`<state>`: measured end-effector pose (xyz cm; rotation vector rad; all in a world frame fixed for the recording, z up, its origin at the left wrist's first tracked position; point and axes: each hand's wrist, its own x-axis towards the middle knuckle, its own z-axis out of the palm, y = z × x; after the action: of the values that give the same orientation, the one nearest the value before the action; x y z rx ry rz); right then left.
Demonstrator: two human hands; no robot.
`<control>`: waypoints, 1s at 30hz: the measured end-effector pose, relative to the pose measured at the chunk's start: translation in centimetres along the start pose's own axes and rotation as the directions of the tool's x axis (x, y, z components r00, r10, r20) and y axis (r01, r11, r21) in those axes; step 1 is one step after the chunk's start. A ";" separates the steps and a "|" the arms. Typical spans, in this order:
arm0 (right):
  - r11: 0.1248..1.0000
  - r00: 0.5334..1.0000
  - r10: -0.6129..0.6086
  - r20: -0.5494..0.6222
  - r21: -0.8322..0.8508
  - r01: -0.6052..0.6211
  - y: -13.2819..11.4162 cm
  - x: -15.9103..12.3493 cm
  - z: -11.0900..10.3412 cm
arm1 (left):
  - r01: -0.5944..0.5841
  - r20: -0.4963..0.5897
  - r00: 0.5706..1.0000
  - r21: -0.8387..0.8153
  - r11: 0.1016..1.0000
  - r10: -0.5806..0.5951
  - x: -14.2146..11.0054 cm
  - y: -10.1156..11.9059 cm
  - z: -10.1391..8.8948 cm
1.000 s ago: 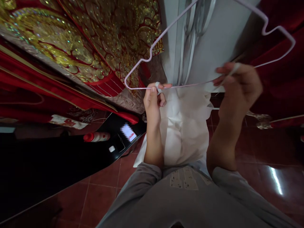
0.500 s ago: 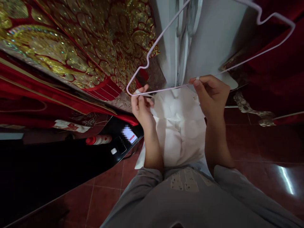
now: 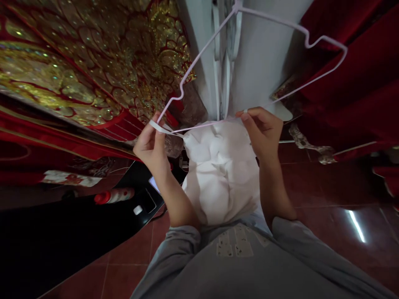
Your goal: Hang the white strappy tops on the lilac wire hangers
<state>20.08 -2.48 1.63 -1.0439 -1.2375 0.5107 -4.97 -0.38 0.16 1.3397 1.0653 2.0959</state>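
Observation:
A thin pale wire hanger [image 3: 282,25] is held up in front of me. A white garment [image 3: 221,174] hangs from its lower bar, down toward my lap. My left hand [image 3: 151,143] pinches a white strap [image 3: 158,128] of the garment near the hanger's left corner. At the middle of the lower bar, my right hand [image 3: 263,131] is closed on the bar and the garment's upper edge.
A red cloth with gold sequin embroidery [image 3: 93,62] hangs at the left. Dark red fabric [image 3: 358,83] hangs at the right. A white pillar [image 3: 258,62] stands behind the hanger. A black surface [image 3: 77,224] at lower left carries a red-capped bottle [image 3: 114,195] and a phone. The floor has red tiles [image 3: 327,199].
My left hand has moved left and down, drawing the white strap out from the hanger's corner. My right hand slid left along the lower bar. The view tilted a little.

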 end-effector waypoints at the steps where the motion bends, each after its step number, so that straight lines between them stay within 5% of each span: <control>1: 1.000 1.000 -0.006 0.002 0.006 0.006 0.1 0.0 -0.1 | 0.003 0.021 1.000 0.002 1.000 -0.003 0.3 0.3 0.0; 10: 0.997 0.996 0.068 0.049 0.021 -0.069 0.3 0.3 -0.4 | 0.061 0.371 0.924 0.092 0.994 -0.090 3.9 2.0 1.7; 19: 0.994 0.997 0.068 0.035 0.082 -0.070 0.5 -0.2 0.5 | 0.031 0.473 0.877 0.114 0.993 -0.081 5.5 3.1 3.1; 24: 0.996 0.998 0.060 0.020 0.071 -0.061 0.7 -0.2 0.4 | 0.144 0.396 0.905 0.060 0.988 -0.156 4.9 2.5 3.3; 30: 0.998 0.999 0.051 0.003 0.035 -0.051 0.8 -0.1 0.1 | 0.003 0.428 0.903 0.082 0.997 -0.038 3.5 2.4 2.9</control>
<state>20.10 -2.18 0.92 -1.0480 -1.2020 0.5707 -3.82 1.69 4.71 1.7179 0.9696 1.6412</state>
